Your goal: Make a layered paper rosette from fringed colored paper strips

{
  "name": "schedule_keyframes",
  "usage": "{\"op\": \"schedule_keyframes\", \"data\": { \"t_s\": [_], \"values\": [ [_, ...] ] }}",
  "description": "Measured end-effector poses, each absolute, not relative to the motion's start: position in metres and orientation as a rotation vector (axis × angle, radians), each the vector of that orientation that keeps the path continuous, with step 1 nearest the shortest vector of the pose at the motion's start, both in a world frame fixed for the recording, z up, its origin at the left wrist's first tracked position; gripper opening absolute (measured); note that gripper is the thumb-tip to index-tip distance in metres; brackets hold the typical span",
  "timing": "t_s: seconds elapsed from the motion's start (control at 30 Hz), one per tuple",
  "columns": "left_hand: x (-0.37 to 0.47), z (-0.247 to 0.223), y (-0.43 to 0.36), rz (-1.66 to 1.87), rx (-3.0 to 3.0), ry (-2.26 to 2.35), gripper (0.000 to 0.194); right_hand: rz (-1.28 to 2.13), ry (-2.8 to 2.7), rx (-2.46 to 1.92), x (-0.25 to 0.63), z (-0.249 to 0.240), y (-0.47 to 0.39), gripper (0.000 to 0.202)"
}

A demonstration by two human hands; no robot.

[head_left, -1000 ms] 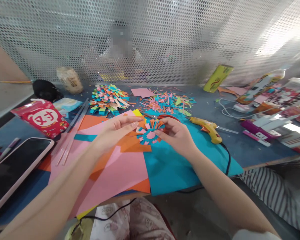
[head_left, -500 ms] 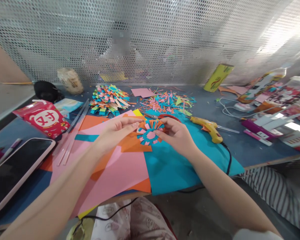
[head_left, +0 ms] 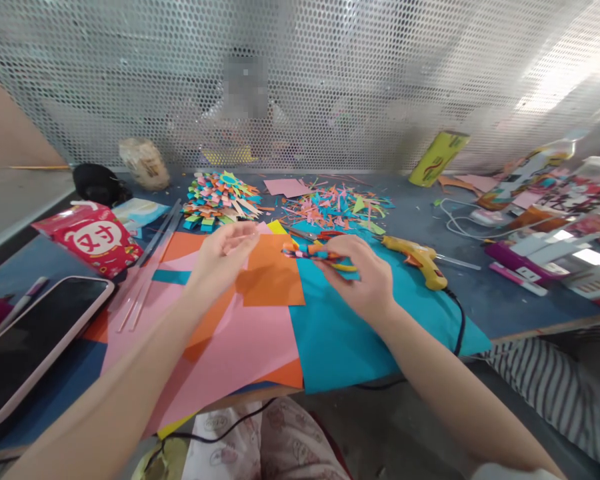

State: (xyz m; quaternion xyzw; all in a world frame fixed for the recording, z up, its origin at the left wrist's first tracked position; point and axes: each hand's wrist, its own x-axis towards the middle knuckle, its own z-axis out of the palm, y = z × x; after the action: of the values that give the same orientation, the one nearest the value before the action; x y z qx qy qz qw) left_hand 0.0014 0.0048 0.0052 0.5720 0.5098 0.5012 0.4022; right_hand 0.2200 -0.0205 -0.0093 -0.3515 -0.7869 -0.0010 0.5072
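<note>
My right hand (head_left: 363, 273) pinches a fringed paper flower (head_left: 305, 251) in blue, orange and pink between thumb and fingers. The flower is tilted nearly edge-on above the paper sheets, and a yellow edge shows below my fingers. To its left, my left hand (head_left: 225, 257) is off the flower, its fingers loosely curled and nothing seen in them. Under the hands lie an orange paper square (head_left: 273, 280), a pink sheet (head_left: 250, 347) and a large blue sheet (head_left: 350, 340). Red-handled scissors (head_left: 330, 235) lie behind the flower, partly hidden.
A yellow glue gun (head_left: 420, 257) with its cord lies at right. Behind are a layered paper-flower stack (head_left: 220, 200) and paper scraps (head_left: 337, 205). At left are clear glue sticks (head_left: 147, 280), a red snack bag (head_left: 100, 240) and a phone (head_left: 40, 347). A perforated metal panel (head_left: 330, 80) stands behind.
My left hand has let go of the paper flower and moved left. My right hand has turned the flower from facing me to nearly edge-on.
</note>
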Motion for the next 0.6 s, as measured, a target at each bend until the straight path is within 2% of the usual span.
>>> {"op": "schedule_keyframes", "data": {
  "t_s": [0.1, 0.17, 0.23, 0.33, 0.4, 0.6],
  "values": [
    [-0.001, 0.008, 0.002, 1.104, 1.308, 1.187, 0.041, -0.409, -2.008, -0.601, 0.229, -0.007, -0.025, 0.022],
    [0.000, 0.011, -0.002, 0.931, 1.177, 1.004, 0.042, -0.498, -2.066, -0.613, 0.231, -0.003, -0.029, 0.019],
    [0.001, 0.014, -0.006, 0.826, 1.092, 0.859, 0.039, -0.449, -2.141, -0.715, 0.230, 0.003, -0.034, 0.015],
    [0.004, 0.017, -0.012, 0.833, 1.084, 0.791, 0.024, -0.268, -2.266, -0.823, 0.224, 0.010, -0.039, 0.013],
    [0.006, 0.018, -0.015, 0.827, 1.117, 0.798, 0.019, -0.313, -2.326, -0.765, 0.221, 0.011, -0.042, 0.014],
    [0.008, 0.013, -0.017, 0.840, 1.220, 0.754, 0.017, -1.205, -2.108, -0.269, 0.217, 0.005, -0.043, 0.012]
  ]
}}
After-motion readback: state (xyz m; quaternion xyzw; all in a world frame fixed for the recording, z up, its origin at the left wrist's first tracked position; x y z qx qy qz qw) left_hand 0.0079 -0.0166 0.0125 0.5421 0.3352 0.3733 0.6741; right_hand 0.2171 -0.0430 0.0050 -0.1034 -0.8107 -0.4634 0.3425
